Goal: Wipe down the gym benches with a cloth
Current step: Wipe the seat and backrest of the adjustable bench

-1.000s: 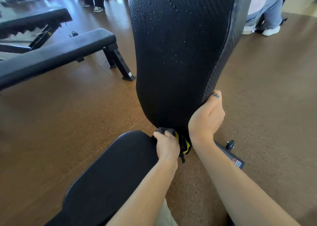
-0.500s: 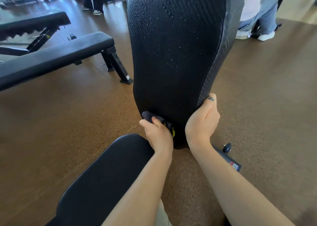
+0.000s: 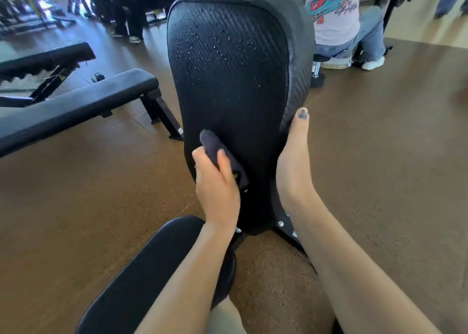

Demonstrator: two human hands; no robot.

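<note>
At frame centre, your left hand [image 3: 216, 186] clutches the dark cloth [image 3: 220, 153] against the raised backrest [image 3: 228, 80], arm extended. Your right hand [image 3: 293, 163] grasps the backrest's right edge, thumb up.

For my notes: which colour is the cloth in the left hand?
Dark, nearly black cloth, with a small yellow spot; head view.

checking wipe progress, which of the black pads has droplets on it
The upright back pad, beaded across its upper half; the seat pad and flat bench show none.
</note>
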